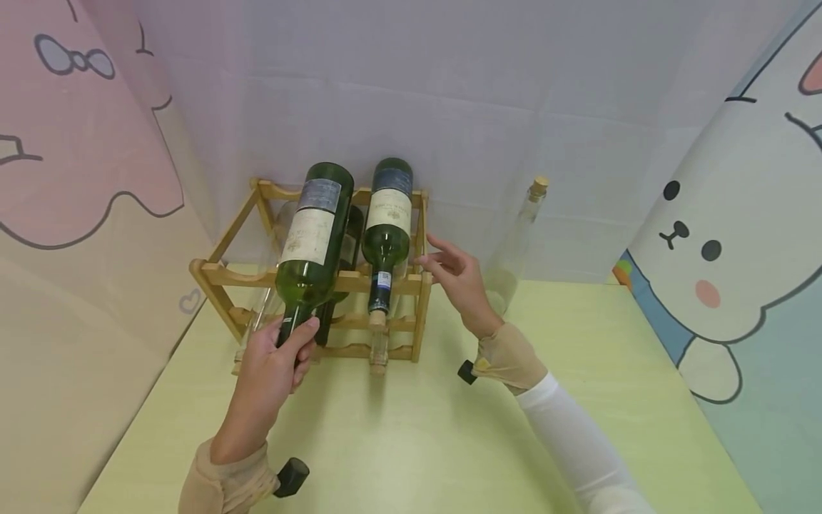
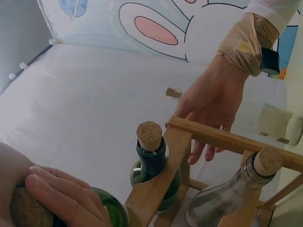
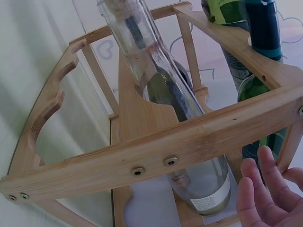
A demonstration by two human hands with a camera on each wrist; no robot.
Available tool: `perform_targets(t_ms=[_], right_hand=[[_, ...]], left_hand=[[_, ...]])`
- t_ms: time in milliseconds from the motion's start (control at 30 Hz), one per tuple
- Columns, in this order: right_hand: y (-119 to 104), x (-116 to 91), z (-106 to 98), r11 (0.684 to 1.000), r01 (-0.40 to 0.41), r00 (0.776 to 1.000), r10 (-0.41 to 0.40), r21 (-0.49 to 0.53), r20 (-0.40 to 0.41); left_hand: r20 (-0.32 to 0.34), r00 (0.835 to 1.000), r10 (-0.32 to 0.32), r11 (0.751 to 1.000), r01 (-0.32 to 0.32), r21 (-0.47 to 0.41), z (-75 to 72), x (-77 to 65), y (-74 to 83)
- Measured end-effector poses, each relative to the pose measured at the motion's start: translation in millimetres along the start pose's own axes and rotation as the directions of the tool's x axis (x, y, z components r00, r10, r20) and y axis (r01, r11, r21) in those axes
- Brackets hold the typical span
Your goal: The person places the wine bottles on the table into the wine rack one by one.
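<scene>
My left hand point(image 1: 272, 368) grips the neck of a green wine bottle point(image 1: 311, 232), which lies on the upper left of a wooden wine rack point(image 1: 420, 314), base toward the wall. In the left wrist view the fingers cover this neck beside its cork point(image 2: 31, 210). A second green wine bottle point(image 1: 389, 207), corked, rests on the rack's upper right, its neck pointing to the front. Beside the rack's right side is my right hand point(image 1: 465, 285), fingers loosely extended and holding nothing. The fingertips point(image 3: 265, 158) are close to the frame; whether they touch it is unclear.
Lower in the rack lie a dark bottle point(image 1: 349, 243) and corked clear bottles, one seen as a glass bottle point(image 3: 206, 189). Another clear bottle point(image 1: 514, 250) stands corked on the table point(image 1: 565, 400) to the right. A cartoon-printed curtain point(image 1: 449, 128) hangs behind.
</scene>
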State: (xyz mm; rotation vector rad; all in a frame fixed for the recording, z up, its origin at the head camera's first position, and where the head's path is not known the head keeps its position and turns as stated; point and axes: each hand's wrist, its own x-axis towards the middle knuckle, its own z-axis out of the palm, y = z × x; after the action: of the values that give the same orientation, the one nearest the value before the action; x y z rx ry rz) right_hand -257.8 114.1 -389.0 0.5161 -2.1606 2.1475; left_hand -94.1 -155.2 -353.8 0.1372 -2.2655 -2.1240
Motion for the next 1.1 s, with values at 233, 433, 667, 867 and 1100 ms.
perform_targets(t_ms=[233,433,667,867,1100], right_hand=[[1.7,-1.1,1.2,1.0,-0.004,1.0,0.004,0.009,0.0],[1.3,-2.4,2.7,1.0,-0.005,1.0,0.005,0.019,-0.005],[2.8,-3.6,0.9,1.0,0.001,1.0,-0.001,0.022,0.0],[3.5,-4.3,2.4,1.0,0.009,1.0,-0.009,0.023,0.001],[7.3,-1.5,1.8,0.999,0.011,1.0,-0.011,0.033,-0.003]], left_hand=[[0.091,0.996,0.01,1.0,-0.008,-0.022,-12.3,4.3,-2.1],[0.219,0.975,0.032,0.994,-0.009,-0.107,-25.2,4.5,-5.5],[0.224,0.974,0.024,0.99,0.008,-0.139,-30.0,2.1,-10.8],[0.281,0.958,0.057,0.973,0.01,-0.23,-33.2,0.5,-14.9],[0.266,0.963,0.045,0.978,0.013,-0.211,-26.9,5.8,-14.9]])
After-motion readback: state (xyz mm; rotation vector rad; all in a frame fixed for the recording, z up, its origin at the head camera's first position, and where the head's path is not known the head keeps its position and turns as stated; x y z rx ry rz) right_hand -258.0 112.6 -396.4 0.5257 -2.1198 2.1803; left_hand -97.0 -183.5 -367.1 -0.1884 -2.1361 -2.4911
